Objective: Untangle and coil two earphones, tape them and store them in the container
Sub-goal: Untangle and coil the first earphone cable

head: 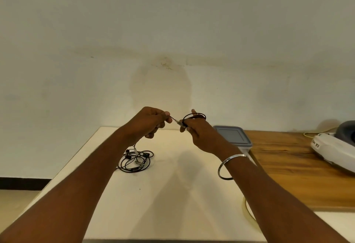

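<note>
Both hands are raised above the cream table point(169, 200). A black earphone cable point(195, 117) is looped around the fingers of my right hand point(199, 132). My left hand point(149, 122) pinches the free end of that cable, stretched taut between the two hands. A second black earphone point(135, 161) lies in a loose tangle on the table, below my left wrist. A clear container with a grey lid point(233, 136) sits shut at the table's right edge, partly hidden by my right hand.
A wooden table point(299, 167) adjoins on the right, with a white and grey device point(336, 146) on it. A roll of clear tape point(248, 211) peeks out under my right forearm. A plain wall stands close behind the table.
</note>
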